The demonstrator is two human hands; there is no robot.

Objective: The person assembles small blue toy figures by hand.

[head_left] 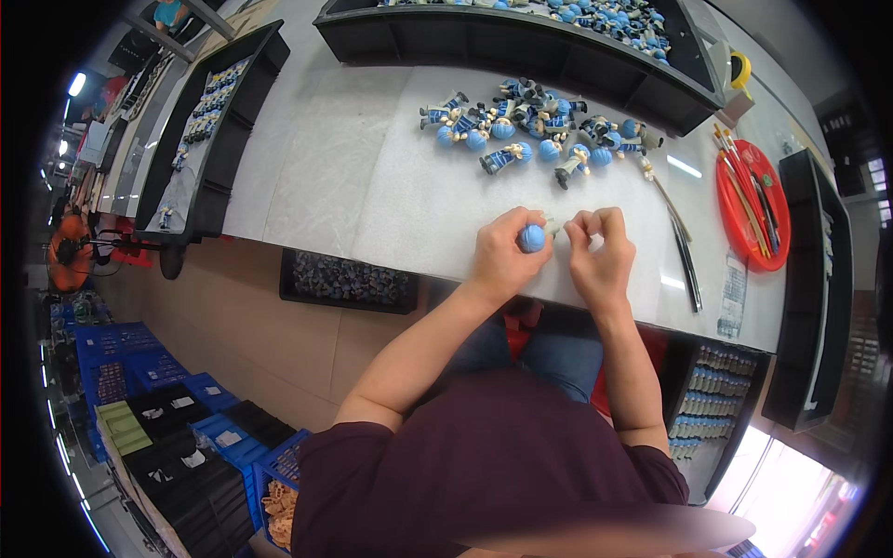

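Observation:
My left hand [500,251] is closed around a small figurine [532,239], its round blue head toward me and part of its pale body showing beyond the fingers. Close by on the right, my right hand [605,260] has its fingers pinched together beside the figurine's pale end. Whatever sits in that pinch, if anything, is too small to make out. Beyond both hands lies a loose heap of figurines [503,128] with blue heads, some in blue and some in pale clothing.
A long black tray [502,46] full of figurines spans the back. To the right are thin brushes [685,256], a red dish [778,246] with more brushes, and a black tray [798,372]. Another black tray [212,177] stands left, and a bin [346,305] sits below the table edge.

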